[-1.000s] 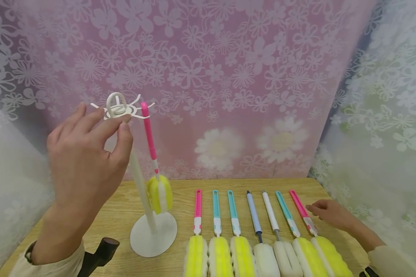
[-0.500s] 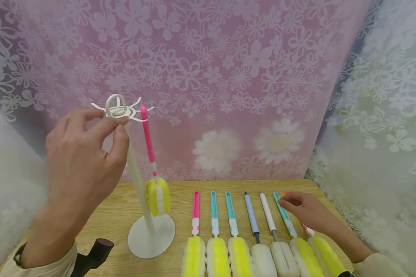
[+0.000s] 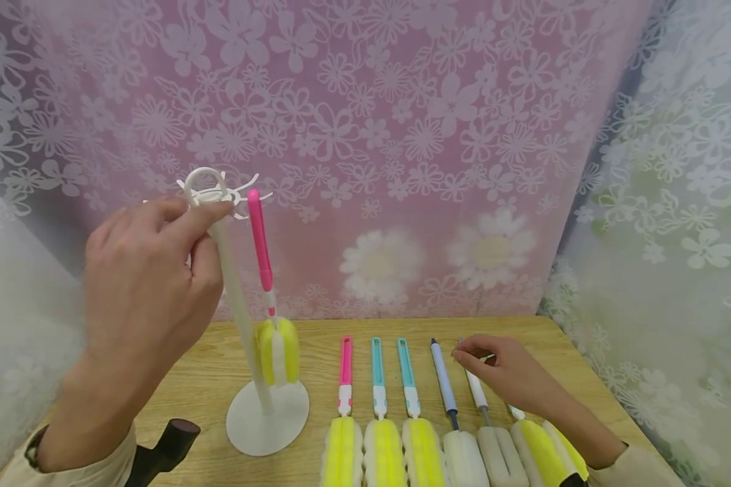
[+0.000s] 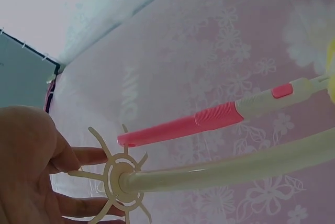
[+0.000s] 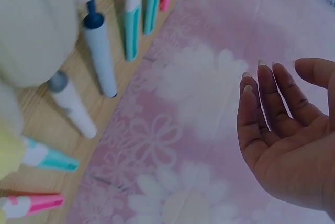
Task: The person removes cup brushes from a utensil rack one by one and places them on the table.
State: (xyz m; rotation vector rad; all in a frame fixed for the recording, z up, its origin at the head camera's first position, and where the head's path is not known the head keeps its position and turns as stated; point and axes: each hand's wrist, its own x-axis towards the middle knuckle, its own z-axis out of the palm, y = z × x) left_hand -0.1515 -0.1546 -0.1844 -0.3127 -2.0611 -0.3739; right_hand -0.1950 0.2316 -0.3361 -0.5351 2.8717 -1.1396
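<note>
A white stand with a ring of hooks at its top rises at the left on a round base. My left hand is at this ring, its thumb and index finger pinching one hook. From a neighbouring hook hangs a pink-handled bottle brush with a yellow and white sponge head. My right hand hovers over the row of brushes at the right, fingers loosely bent, holding nothing. Below it are a white-handled brush and a partly hidden teal-handled brush.
Several more sponge brushes lie in a row on the wooden table, including a pink-handled one, a teal-handled one and a blue-handled one. A flowered pink cloth stands behind the table.
My right hand has moved left, from beside the rightmost brush to above the white-handled one. The hook ring has turned slightly under my left fingers, and the hanging brush sits a little lower in view.
</note>
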